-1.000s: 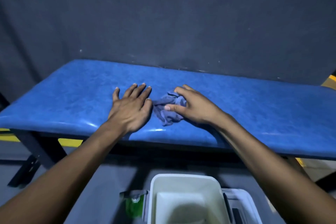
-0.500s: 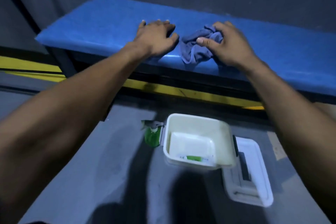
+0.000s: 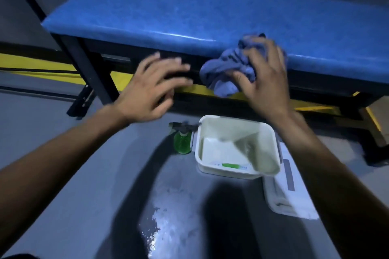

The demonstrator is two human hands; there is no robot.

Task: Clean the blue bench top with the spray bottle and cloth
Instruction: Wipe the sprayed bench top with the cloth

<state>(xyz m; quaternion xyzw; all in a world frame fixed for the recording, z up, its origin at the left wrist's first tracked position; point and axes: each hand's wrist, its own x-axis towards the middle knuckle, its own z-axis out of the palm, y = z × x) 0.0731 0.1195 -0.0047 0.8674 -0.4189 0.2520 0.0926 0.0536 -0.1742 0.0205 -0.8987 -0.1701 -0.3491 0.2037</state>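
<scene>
With the right hand [image 3: 265, 75] clutching the crumpled grey-blue cloth [image 3: 227, 69] and the left hand [image 3: 151, 88] spread empty, a careless reach could topple the green plastic spray bottle [image 3: 182, 141] beside the white plastic tub [image 3: 237, 171].

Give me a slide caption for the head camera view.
Right hand grips cloth at blue bench edge; left hand open.

Blue padded bench top [image 3: 168, 12] runs across the top of the frame, shiny along its front edge. The crumpled grey-blue cloth [image 3: 225, 69] is bunched up at that front edge, center-right. The green spray bottle [image 3: 182, 142] stands on the floor, lower center, just left of a white tub.
</scene>
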